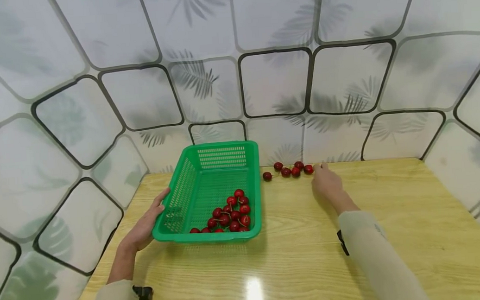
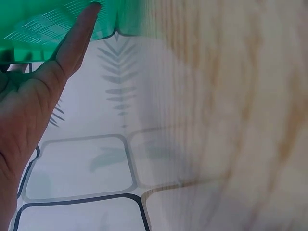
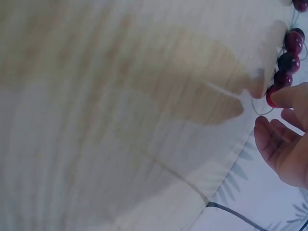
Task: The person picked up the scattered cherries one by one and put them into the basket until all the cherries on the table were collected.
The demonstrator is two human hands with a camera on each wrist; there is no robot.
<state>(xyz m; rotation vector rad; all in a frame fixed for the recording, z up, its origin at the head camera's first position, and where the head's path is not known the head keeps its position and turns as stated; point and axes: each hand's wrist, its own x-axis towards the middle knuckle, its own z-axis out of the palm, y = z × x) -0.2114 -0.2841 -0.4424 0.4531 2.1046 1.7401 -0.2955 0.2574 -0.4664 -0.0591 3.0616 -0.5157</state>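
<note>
My left hand (image 1: 145, 226) rests against the left side of a green plastic basket (image 1: 255, 181), its thumb near the rim. In the left wrist view, a straight finger (image 2: 79, 41) lies along the slotted wall. Red cherries (image 1: 224, 219) are heaped in the basket's near right corner. At the table's back edge, my right hand (image 1: 328, 183) reaches to the end of a row of cherries (image 1: 285, 172). In the right wrist view, one digit touches the endmost cherry (image 3: 272, 96), beside its curved stem. A gap shows between that digit and the other fingers.
The light wooden table (image 1: 306, 257) runs back to a wall covering (image 1: 277, 82) with dark outlines and leaf prints. The loose cherries lie close to this wall, just right of the basket. Light glares off the table's front (image 1: 254, 297).
</note>
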